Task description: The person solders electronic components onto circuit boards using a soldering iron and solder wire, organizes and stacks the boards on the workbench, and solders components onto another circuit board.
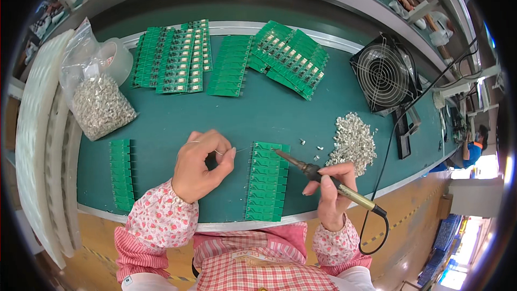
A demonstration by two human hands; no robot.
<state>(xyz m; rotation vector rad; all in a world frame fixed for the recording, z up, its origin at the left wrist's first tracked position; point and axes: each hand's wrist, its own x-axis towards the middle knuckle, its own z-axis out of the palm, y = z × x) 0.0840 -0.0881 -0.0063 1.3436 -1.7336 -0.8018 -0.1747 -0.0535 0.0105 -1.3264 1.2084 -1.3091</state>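
A green circuit board panel [267, 183] lies near the table's front edge, between my hands. My right hand [335, 186] is closed around a soldering iron [307, 170], whose tip rests at or just over the panel's upper end. To the left of the panel, my left hand [203, 164] pinches a thin solder wire [240, 150], its free end pointing toward the panel. Part of the wire loops over the fingers. Right of the iron's tip, a few small white connectors [318, 152] lie loose beside a heap of white connectors [353, 143].
Stacked circuit board panels [177, 59] and more panels [291, 56] lie at the back. A clear bag of connectors [102, 99] stands left, near a single panel [122, 175] and white trays [40, 145]. A black fan [383, 75] and the iron's cable [383, 170] are on the right.
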